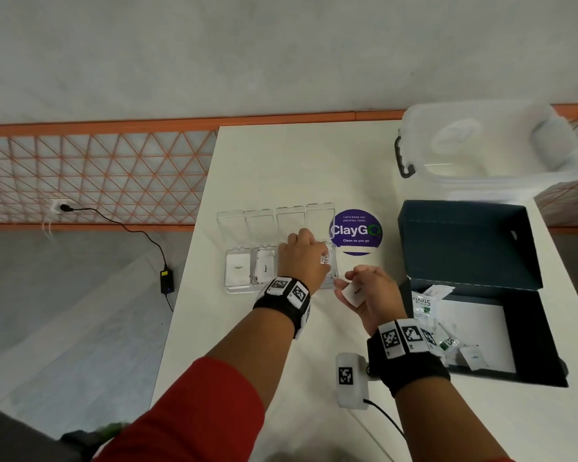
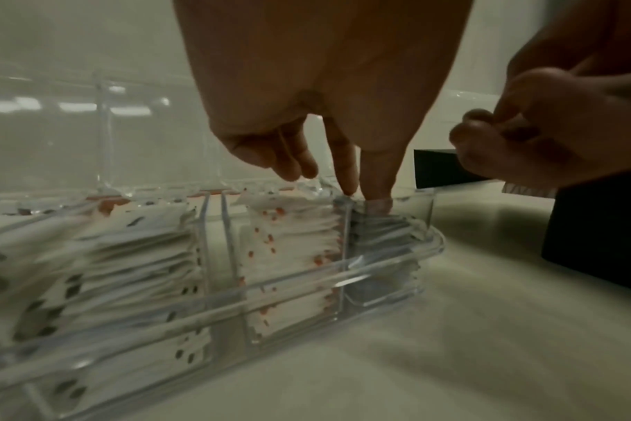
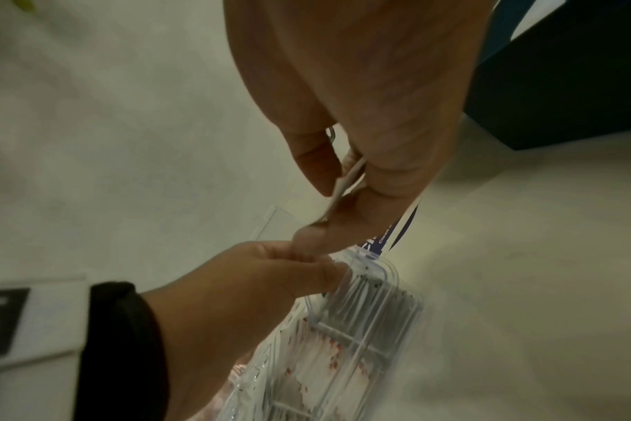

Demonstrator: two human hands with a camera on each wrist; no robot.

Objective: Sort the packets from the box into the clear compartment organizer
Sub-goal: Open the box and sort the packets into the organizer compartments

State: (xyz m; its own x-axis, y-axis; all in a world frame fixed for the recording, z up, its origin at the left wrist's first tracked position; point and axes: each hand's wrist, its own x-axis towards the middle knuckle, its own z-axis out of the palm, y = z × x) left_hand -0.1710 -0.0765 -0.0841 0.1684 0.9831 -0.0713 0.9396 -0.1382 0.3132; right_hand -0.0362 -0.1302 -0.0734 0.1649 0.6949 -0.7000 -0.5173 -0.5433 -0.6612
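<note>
the left hand (image 1: 302,258), fingers straight, pressed packets down in the organizer's (image 1: 237,288) end compartment nearest the box (image 1: 481,328), likely to make room. just beside the organizer, the right hand (image 1: 369,296) pinched a pepper packet (image 1: 353,293), probably next in; more packets lay in the box.

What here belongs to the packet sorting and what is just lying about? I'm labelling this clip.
Belongs to the job:
clear plastic compartment organizer
dark blue open cardboard box
small white pepper packet, pinched by right hand
left hand, fingers down in the organizer

Just lying about:
large translucent lidded storage tub
round purple ClayGo sticker
black power adapter
</note>
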